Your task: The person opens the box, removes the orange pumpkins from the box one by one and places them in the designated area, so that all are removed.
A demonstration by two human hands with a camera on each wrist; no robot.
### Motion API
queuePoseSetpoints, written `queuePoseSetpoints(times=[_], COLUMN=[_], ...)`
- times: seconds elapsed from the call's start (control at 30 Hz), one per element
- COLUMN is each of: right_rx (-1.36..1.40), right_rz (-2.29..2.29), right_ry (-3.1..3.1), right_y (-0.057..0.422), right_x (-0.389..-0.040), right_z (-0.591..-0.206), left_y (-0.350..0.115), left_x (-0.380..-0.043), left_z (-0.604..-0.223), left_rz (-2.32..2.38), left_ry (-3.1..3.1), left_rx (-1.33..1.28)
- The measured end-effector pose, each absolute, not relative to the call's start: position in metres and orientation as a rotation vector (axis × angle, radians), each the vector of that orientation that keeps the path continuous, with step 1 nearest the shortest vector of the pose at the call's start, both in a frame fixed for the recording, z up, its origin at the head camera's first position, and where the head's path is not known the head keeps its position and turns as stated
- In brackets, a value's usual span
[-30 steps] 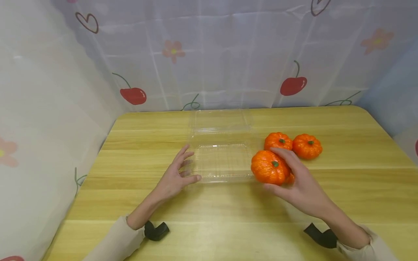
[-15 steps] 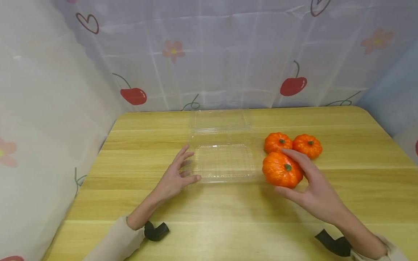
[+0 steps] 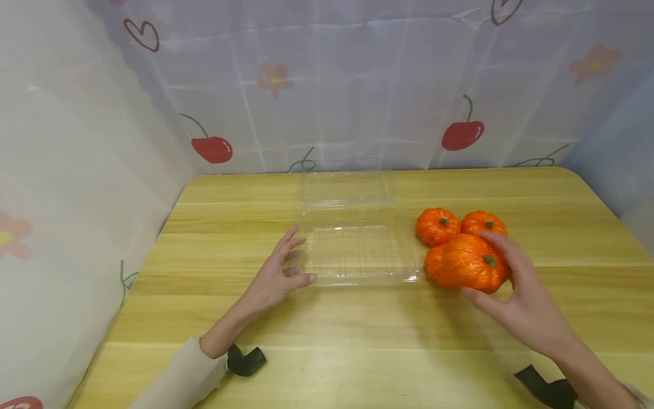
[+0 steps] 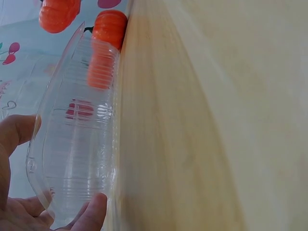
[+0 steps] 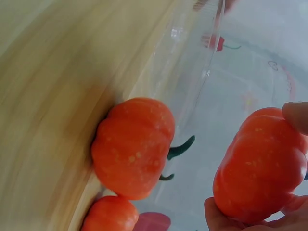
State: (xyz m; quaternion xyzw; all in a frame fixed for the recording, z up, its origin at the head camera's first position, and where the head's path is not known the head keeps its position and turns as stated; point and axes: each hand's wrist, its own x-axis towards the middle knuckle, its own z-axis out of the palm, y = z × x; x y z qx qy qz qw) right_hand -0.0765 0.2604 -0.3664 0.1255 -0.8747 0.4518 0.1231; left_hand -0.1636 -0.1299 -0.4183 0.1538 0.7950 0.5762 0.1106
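My right hand point(image 3: 528, 304) grips a small orange pumpkin point(image 3: 472, 264) with a green stem, thumb on its near side and fingers on the far side. This pumpkin point(image 5: 262, 166) hangs raised off the table in the right wrist view. In the head view it overlaps a second pumpkin point(image 3: 434, 266) that sits lower. Two more pumpkins stand just behind, one on the left point(image 3: 437, 226) and one on the right point(image 3: 482, 221). My left hand point(image 3: 276, 278) rests with spread fingers against the left side of a clear plastic clamshell box point(image 3: 357, 280), fingertips at its rim.
The box's lid point(image 3: 347, 187) lies folded back toward the rear edge of the wooden table point(image 3: 347, 352). A printed curtain point(image 3: 357, 102) with cherries and flowers rises behind the table. Black wrist bands point(image 3: 245, 362) sit at both wrists.
My right hand has carried its pumpkin to the right, away from the box, uncovering part of the pumpkin below. The left hand and the box have stayed in place.
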Motion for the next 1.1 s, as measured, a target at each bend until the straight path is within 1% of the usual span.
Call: queuePoseSetpoints(times=[0.4,0.6,1.1], right_rx=[0.228,0.124,0.120], right_rz=[1.258,1.147,1.008], right_ry=[-2.573,-2.654,-2.713], right_y=[0.286,0.297,0.317], right_x=[-0.071,-0.068,-0.077], right_z=[-0.379,-0.379,-0.390], left_y=[-0.129,-0.129,-0.130], left_x=[-0.166,-0.166,-0.167], left_z=[-0.418,-0.418,-0.419], left_rz=[1.705,1.714,1.710], left_ry=[2.314,2.308,2.312], left_rx=[0.455,0.456,0.455])
